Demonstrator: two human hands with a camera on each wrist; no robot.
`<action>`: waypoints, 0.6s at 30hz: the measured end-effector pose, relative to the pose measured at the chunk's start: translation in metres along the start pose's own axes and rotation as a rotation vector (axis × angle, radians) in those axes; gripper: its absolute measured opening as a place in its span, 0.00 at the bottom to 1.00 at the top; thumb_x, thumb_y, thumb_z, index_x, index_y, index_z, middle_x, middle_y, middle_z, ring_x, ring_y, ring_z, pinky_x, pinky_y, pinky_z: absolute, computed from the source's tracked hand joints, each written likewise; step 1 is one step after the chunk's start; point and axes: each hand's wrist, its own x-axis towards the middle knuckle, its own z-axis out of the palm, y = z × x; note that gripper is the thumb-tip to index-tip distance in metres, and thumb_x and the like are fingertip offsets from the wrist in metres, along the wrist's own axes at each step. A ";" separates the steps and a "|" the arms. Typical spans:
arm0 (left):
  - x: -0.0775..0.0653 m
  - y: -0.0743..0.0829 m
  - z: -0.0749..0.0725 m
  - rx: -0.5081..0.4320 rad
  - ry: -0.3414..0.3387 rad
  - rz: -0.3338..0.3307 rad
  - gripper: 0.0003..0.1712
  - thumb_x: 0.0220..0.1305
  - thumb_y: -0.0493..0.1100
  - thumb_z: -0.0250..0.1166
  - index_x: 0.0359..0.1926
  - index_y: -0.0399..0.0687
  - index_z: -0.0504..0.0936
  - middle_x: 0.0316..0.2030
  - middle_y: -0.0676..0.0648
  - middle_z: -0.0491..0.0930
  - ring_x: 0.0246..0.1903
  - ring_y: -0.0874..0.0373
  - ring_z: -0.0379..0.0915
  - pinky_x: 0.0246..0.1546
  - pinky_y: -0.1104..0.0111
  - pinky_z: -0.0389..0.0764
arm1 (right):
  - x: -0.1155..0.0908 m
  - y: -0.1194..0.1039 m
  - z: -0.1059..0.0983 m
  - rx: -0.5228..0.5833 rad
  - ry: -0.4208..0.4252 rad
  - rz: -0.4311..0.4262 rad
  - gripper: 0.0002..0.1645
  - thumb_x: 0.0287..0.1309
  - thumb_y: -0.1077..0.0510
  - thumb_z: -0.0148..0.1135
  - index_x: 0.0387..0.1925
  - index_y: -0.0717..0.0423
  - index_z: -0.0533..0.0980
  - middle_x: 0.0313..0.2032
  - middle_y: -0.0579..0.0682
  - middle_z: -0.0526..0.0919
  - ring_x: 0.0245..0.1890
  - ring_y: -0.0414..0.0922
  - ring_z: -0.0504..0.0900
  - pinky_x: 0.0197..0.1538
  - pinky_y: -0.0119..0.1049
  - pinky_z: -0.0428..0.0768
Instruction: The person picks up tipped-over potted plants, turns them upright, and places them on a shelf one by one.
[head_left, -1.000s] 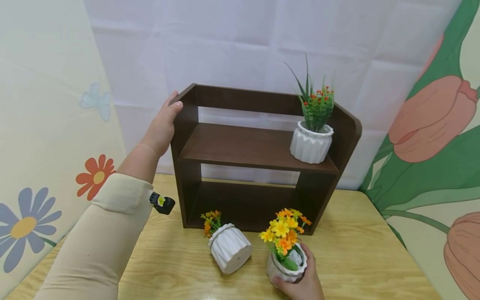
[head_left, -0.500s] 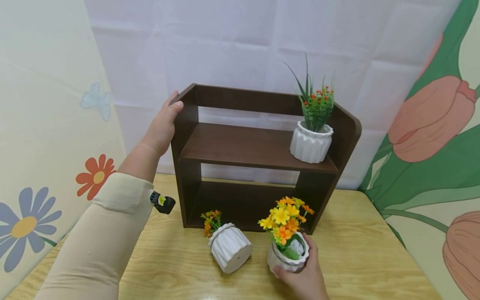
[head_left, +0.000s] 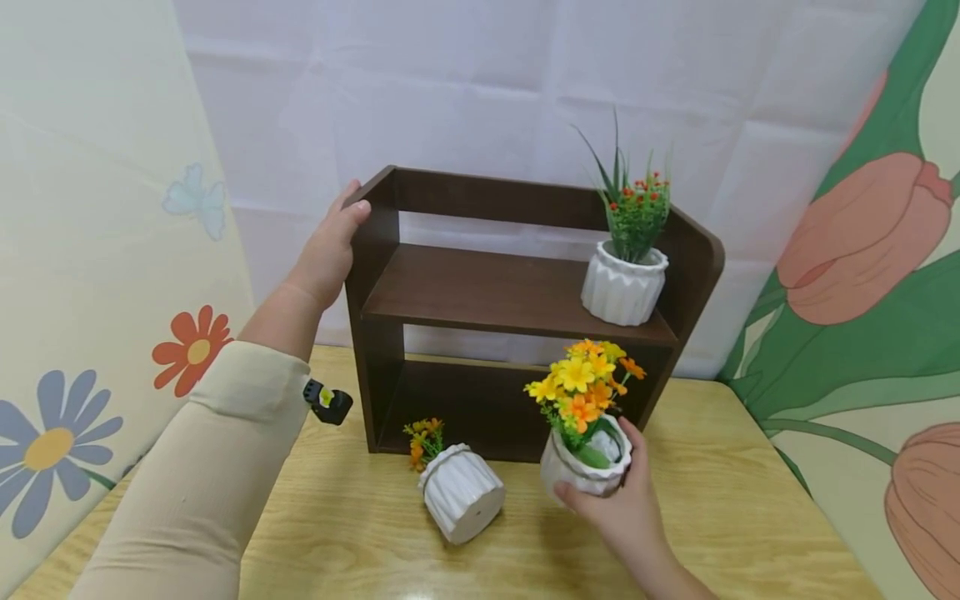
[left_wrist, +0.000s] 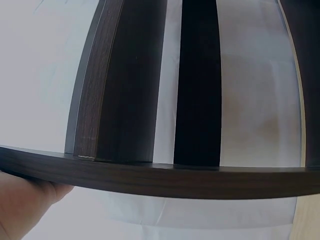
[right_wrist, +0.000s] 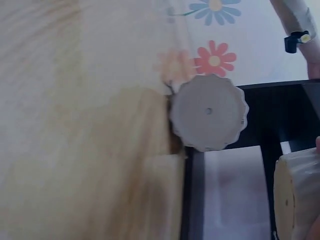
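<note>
A white fluted flowerpot [head_left: 564, 468] with yellow and orange artificial flowers is gripped by my right hand [head_left: 633, 512], thumb on the near side. It appears raised off the table, before the lower shelf's right end; in the right wrist view its side [right_wrist: 306, 187] shows at the right edge. My left hand [head_left: 324, 254] holds the upper left side panel of a dark brown two-tier shelf [head_left: 480, 287], its thumb over the panel's edge. A second white pot [head_left: 459, 492] with orange flowers lies tipped over on the table, base towards me.
On the upper shelf's right end stands a white pot [head_left: 624, 287] with grass and small red flowers. The shelf rests on a wood-grain table [head_left: 750, 492]. Behind it hangs a white cloth [head_left: 480, 92]; flower-painted panels [head_left: 847, 250] flank both sides.
My right hand has carried the yellow-flowered pot upward and away from me, towards the shelf's lower right. The left hand, the tipped pot and the shelf stay where they were.
</note>
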 end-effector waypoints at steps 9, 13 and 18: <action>0.000 0.000 0.000 -0.007 -0.005 -0.006 0.37 0.74 0.59 0.36 0.78 0.65 0.36 0.79 0.53 0.32 0.76 0.52 0.32 0.75 0.53 0.39 | 0.010 -0.027 -0.005 0.029 0.018 -0.042 0.69 0.34 0.59 0.83 0.74 0.47 0.48 0.68 0.56 0.62 0.66 0.55 0.65 0.68 0.54 0.62; 0.000 0.000 0.000 0.004 -0.004 -0.002 0.37 0.74 0.60 0.36 0.78 0.65 0.36 0.79 0.53 0.33 0.76 0.52 0.32 0.75 0.52 0.39 | 0.013 -0.036 -0.006 0.043 0.020 -0.074 0.69 0.34 0.61 0.83 0.74 0.48 0.49 0.68 0.55 0.62 0.66 0.54 0.65 0.69 0.54 0.61; 0.000 -0.001 -0.001 0.010 -0.004 -0.005 0.36 0.74 0.60 0.36 0.78 0.66 0.36 0.79 0.53 0.33 0.76 0.52 0.32 0.75 0.52 0.38 | 0.015 -0.048 -0.007 0.060 0.015 -0.103 0.68 0.34 0.64 0.82 0.74 0.51 0.49 0.68 0.55 0.62 0.66 0.52 0.65 0.69 0.52 0.63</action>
